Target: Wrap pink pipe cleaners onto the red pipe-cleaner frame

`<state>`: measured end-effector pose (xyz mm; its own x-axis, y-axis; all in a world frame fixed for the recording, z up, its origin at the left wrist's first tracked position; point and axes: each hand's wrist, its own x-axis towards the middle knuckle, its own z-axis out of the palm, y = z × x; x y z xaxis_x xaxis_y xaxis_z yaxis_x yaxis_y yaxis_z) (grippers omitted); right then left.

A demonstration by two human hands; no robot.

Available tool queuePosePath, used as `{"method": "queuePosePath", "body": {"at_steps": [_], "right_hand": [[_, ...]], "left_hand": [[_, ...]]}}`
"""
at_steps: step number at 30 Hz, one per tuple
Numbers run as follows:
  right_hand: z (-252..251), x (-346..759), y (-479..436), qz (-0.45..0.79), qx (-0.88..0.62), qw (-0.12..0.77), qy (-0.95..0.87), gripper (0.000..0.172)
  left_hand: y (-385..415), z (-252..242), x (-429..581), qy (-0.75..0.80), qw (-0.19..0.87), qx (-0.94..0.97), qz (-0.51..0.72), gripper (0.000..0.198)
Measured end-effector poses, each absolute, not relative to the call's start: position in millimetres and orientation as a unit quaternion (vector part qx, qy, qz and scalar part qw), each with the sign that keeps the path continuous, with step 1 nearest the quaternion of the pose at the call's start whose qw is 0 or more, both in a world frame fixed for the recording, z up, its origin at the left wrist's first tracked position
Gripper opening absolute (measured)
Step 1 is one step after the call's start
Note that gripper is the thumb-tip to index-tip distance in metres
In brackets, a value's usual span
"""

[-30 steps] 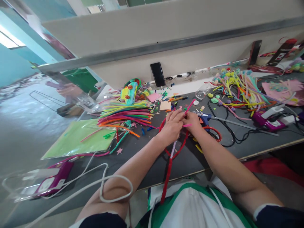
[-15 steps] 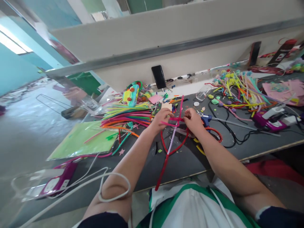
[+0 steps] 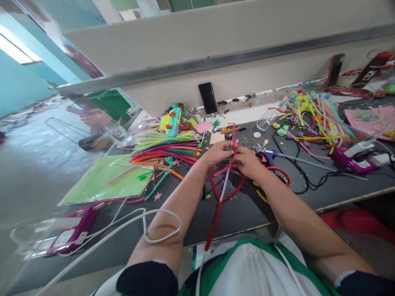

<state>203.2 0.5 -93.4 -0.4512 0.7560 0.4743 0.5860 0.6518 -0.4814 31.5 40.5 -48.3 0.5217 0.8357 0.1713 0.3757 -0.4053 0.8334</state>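
Observation:
Over the middle of the grey table, my left hand (image 3: 219, 153) and my right hand (image 3: 246, 159) meet with their fingertips close together. Both are closed on a pink pipe cleaner (image 3: 233, 137), whose one end sticks up and another points down to the left. Below the hands hangs a lilac pipe cleaner stem (image 3: 226, 185), running into a red fuzzy stem (image 3: 213, 226) that reaches toward my lap. A red pipe cleaner loop (image 3: 237, 191) curves around the lilac part. The crossing point of the pink pieces is hidden by my fingers.
Left of my hands lie a bundle of colourful pipe cleaners (image 3: 168, 150) and a green sheet pack (image 3: 105, 181). Scissors (image 3: 282, 174) and a blue glue gun (image 3: 269, 156) sit right. A phone (image 3: 207, 98) leans at the back. A white cable (image 3: 123, 222) crosses my left forearm.
My hands have come together, fingertips now meeting at the pink pipe cleaner's crossing. The pink end at lower left has swung downward. The view has shifted slightly.

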Motion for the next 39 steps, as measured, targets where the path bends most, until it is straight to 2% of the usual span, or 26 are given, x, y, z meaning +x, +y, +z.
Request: {"method": "queuePosePath", "body": {"at_steps": [6, 10, 16, 21, 27, 33, 36, 39], "right_hand": [[-92, 204, 3, 0.157, -0.385, 0.366, -0.832, 0.008], [-92, 205, 4, 0.146, -0.412, 0.401, -0.805, 0.002], [-93, 206, 6, 0.117, -0.490, 0.447, -0.739, 0.019], [-98, 206, 7, 0.111, -0.534, 0.463, -0.699, 0.022], [-102, 200, 6, 0.116, -0.527, 0.484, -0.689, 0.024], [-96, 200, 6, 0.142, -0.553, 0.488, -0.660, 0.026], [-90, 202, 4, 0.210, -0.545, 0.485, -0.651, 0.018], [-86, 203, 2, 0.282, -0.489, 0.530, -0.633, 0.014]], "left_hand": [[40, -65, 39, 0.432, 0.380, 0.743, 0.342, 0.017], [32, -67, 38, 0.488, 0.315, 0.728, 0.365, 0.015], [16, -72, 24, 0.494, 0.216, 0.749, 0.385, 0.005], [1, -77, 16, 0.496, 0.193, 0.736, 0.418, 0.004], [-7, -78, 13, 0.502, 0.215, 0.715, 0.437, 0.009], [-4, -84, 13, 0.507, 0.282, 0.663, 0.474, 0.008], [-5, -73, 10, 0.482, 0.332, 0.662, 0.468, 0.009], [-9, -52, 6, 0.442, 0.392, 0.643, 0.487, 0.012]]}}
